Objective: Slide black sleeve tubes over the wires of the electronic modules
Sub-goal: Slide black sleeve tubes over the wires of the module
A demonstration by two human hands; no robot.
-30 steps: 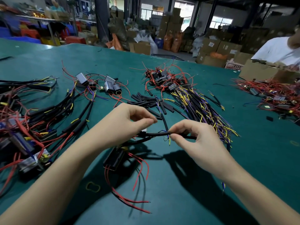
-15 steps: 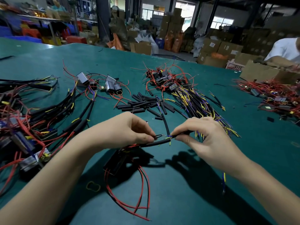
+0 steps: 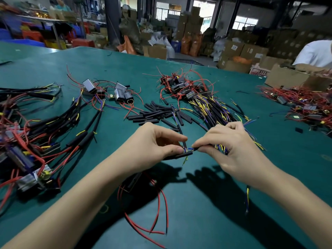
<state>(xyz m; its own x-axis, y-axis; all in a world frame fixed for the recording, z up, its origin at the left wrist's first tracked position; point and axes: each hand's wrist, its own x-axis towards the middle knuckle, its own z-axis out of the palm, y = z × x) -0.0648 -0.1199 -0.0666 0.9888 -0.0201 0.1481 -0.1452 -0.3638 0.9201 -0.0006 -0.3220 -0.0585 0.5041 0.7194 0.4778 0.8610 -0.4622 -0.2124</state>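
Just in front of the loose tube pile (image 3: 158, 114), above the green table (image 3: 206, 221), two hands at work, fingertips almost meeting. Left hand (image 3: 152, 142) curled, pinching between thumb and forefinger the wire tips (image 3: 186, 150) and, it seems, the end of a black sleeve (image 3: 181, 155) already on the lead. Right hand (image 3: 231, 146) also curled, pinching a second black tube end just beside the bare blue and yellow tips; how much tube is inside the fist cannot be told. Module (image 3: 133, 182) hanging low under the left wrist, nearer than the pile, with red leads (image 3: 159, 209) trailing toward the viewer.

Judged from this: step in hand probably the threading of thin wires into the tube mouth. Sleeve light, soft, a little slippery, easy to flatten if squeezed hard, so better held close to its open end with gentle pressure. Wires thin and floppy, likely to splay or bend back; better pinched near the tips and kept together. Module light; weight no problem, but a pull on the leads best avoided.

Left of the pile, sleeved modules (image 3: 53, 126); right of it, a heap awaiting sleeves (image 3: 195, 94).
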